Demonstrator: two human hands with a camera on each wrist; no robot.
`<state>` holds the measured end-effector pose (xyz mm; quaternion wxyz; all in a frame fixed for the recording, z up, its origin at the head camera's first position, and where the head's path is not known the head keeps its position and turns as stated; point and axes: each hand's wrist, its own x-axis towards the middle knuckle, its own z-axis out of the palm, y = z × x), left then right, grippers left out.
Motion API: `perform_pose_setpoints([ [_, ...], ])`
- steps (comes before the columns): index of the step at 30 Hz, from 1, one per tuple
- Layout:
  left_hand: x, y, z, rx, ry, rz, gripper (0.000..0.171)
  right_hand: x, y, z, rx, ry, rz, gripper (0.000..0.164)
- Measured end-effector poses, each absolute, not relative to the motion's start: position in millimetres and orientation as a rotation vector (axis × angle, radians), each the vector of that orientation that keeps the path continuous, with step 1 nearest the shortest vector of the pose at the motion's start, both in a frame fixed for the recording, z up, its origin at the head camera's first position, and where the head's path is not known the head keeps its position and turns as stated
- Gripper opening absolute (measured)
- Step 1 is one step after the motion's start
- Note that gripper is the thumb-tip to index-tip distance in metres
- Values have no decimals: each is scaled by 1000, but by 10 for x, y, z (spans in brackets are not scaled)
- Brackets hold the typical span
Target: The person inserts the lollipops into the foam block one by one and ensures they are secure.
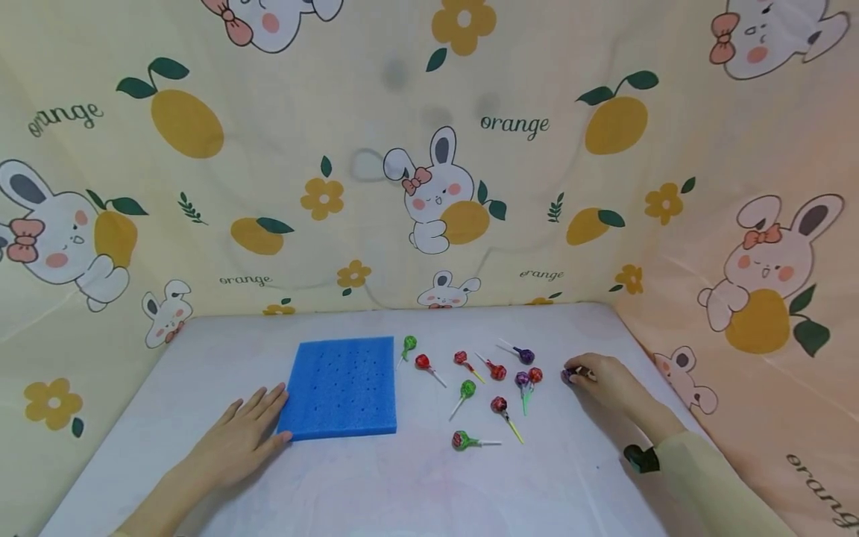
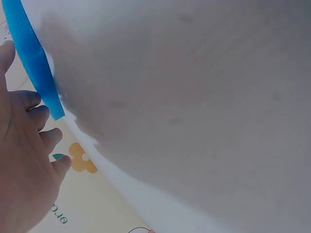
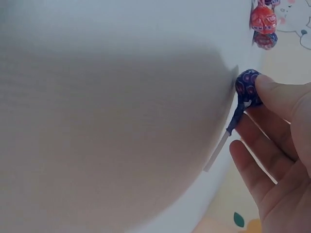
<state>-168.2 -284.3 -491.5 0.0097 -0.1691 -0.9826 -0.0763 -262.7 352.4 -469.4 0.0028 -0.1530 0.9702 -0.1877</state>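
Observation:
At the right of the table my right hand (image 1: 604, 380) pinches a purple-wrapped lollipop (image 3: 249, 87) by its head between thumb and fingers. Its white stick (image 3: 216, 153) points down and away from the palm in the right wrist view. My left hand (image 1: 244, 432) lies with fingers spread at the left edge of a blue foam block (image 1: 345, 388), thumb at its near corner. Small holes dot the top of the block. In the left wrist view the fingertips are right at the block's side (image 2: 36, 63).
Several wrapped lollipops lie scattered between the block and my right hand, among them a green one (image 1: 467, 389), a red one (image 1: 422, 362) and a purple one (image 1: 526, 356). The nearest is a green and red lollipop (image 1: 460, 440). Printed cloth walls (image 1: 376, 246) bound the white table (image 1: 376, 485).

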Motion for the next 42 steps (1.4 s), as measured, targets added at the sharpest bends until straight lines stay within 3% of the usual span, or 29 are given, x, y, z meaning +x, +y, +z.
perform_pose_setpoints([
  [11, -1673, -2894, -4902, -536, -3038, -237, 72, -2620, 3429, -4690, -575, 3097, -754, 37],
  [42, -1699, -2843, -4976, -543, -3007, -238, 69, -2743, 2415, -4471, -734, 3169, -1385, 28],
])
